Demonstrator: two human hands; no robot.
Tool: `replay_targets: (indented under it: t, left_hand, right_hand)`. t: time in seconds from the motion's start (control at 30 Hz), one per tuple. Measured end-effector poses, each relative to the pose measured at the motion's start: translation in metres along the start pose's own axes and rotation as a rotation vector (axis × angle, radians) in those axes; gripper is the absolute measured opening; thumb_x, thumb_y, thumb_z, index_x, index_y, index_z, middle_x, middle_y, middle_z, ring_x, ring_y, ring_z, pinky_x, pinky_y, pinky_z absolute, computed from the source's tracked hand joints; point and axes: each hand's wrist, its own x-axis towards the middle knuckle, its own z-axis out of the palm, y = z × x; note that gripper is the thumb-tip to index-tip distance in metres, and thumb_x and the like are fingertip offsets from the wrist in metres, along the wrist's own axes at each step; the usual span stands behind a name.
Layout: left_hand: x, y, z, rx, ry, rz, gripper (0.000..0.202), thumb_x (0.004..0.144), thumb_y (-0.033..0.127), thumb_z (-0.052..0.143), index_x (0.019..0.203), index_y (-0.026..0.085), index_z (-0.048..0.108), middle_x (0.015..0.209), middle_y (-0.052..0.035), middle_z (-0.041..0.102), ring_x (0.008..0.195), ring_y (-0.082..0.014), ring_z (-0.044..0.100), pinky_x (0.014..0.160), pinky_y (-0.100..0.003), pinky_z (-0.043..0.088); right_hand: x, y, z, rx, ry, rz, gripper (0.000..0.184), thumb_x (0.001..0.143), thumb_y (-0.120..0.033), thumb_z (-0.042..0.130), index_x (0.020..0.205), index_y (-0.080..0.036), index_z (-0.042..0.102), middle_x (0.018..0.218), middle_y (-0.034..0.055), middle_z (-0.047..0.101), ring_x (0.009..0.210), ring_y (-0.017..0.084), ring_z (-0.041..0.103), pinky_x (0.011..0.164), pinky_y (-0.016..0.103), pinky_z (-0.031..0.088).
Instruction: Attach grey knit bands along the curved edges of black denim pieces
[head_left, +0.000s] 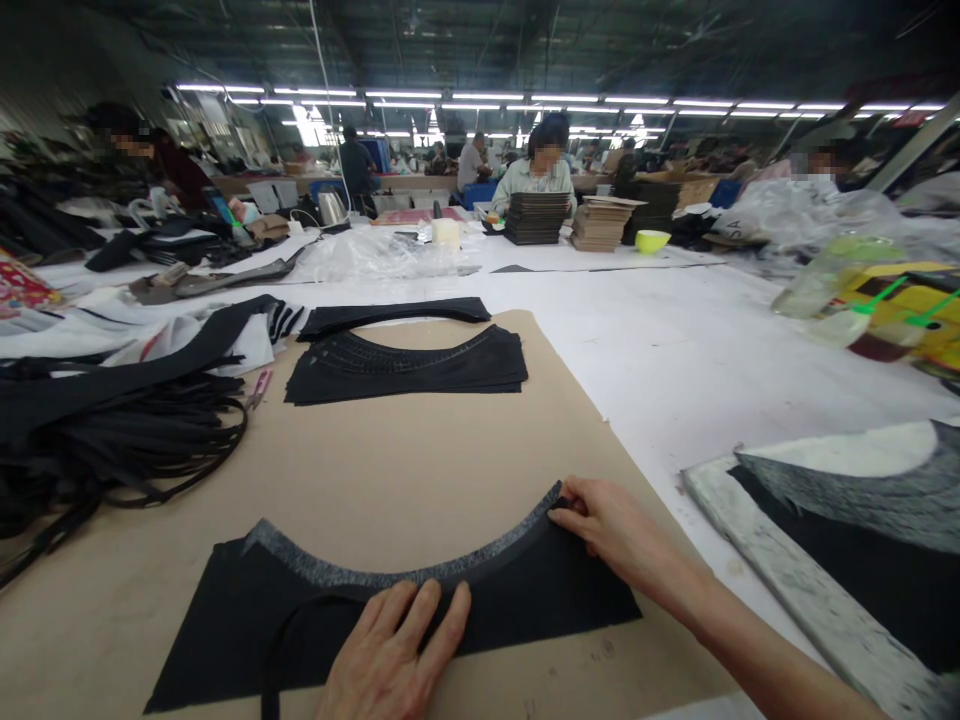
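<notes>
Two hands meet a black fabric piece (225, 610) lying left-to-right on the near brown board (412, 460). The left hand (390, 650) lies flat and open at mid-curve; the right hand (615, 535), fingers bent, touches its right end, grip unclear.

Fluorescent tube rows (480, 100) at 12 o'clock bright, slight glare; ceiling dark. Worktop (675, 330) evenly lit, soft shadows. Wide-angle bending at edges; bottle (832, 275) at 3 o'clock blurred.
</notes>
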Motion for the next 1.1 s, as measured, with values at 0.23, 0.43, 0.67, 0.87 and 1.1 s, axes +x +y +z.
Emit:
replay_targets:
  t: [0.23, 0.43, 0.67, 0.87, 1.1]
  left_hand:
    - [0.000, 0.000, 0.001, 0.014, -0.038, -0.012, 0.044, 0.089, 0.038, 0.052, 0.132, 0.026, 0.052, 0.109, -0.0021, 0.066, 0.098, -0.0213, 0.051, 0.089, -0.031, 0.034]
    - [0.003, 0.000, -0.002, 0.020, 0.008, -0.011, 0.040, 0.088, 0.032, 0.052, 0.127, 0.027, 0.056, 0.106, -0.0004, 0.068, 0.096, -0.0198, 0.051, 0.087, -0.030, 0.034]
    - [0.007, -0.001, -0.005, 0.032, 0.059, -0.005, 0.036, 0.088, 0.033, 0.051, 0.122, 0.026, 0.060, 0.101, -0.0002, 0.070, 0.092, -0.0195, 0.052, 0.085, -0.029, 0.034]
    - [0.005, -0.001, -0.004, 0.051, 0.046, 0.003, 0.037, 0.088, 0.032, 0.052, 0.124, 0.026, 0.060, 0.102, -0.0007, 0.069, 0.093, -0.0200, 0.052, 0.086, -0.030, 0.034]
    - [0.005, 0.000, -0.004, 0.046, 0.066, -0.007, 0.035, 0.091, 0.036, 0.048, 0.123, 0.027, 0.060, 0.101, -0.0003, 0.068, 0.093, -0.0192, 0.051, 0.085, -0.029, 0.034]
  right_hand:
    - [0.002, 0.003, 0.001, 0.016, 0.018, 0.024, 0.011, 0.078, -0.026, 0.055, 0.072, -0.021, 0.047, 0.060, -0.0043, 0.055, 0.052, 0.010, 0.050, 0.050, 0.025, 0.026]
    - [-0.001, 0.005, 0.002, 0.054, 0.008, 0.016, 0.013, 0.085, -0.026, 0.046, 0.073, -0.022, 0.045, 0.057, -0.0057, 0.053, 0.051, 0.011, 0.054, 0.053, 0.025, 0.031]
    - [-0.009, -0.001, -0.009, 0.184, -0.056, -0.001, 0.012, 0.087, -0.030, 0.045, 0.077, -0.023, 0.047, 0.057, -0.0064, 0.055, 0.055, 0.012, 0.057, 0.055, 0.025, 0.035]
    - [-0.007, 0.000, -0.006, 0.152, -0.042, 0.006, 0.015, 0.086, -0.026, 0.045, 0.071, -0.023, 0.043, 0.057, -0.0060, 0.054, 0.053, 0.011, 0.057, 0.054, 0.024, 0.035]
    - [0.001, 0.007, 0.006, 0.050, 0.013, 0.052, 0.015, 0.084, -0.023, 0.046, 0.069, -0.023, 0.042, 0.053, -0.0061, 0.052, 0.046, 0.011, 0.053, 0.048, 0.024, 0.032]
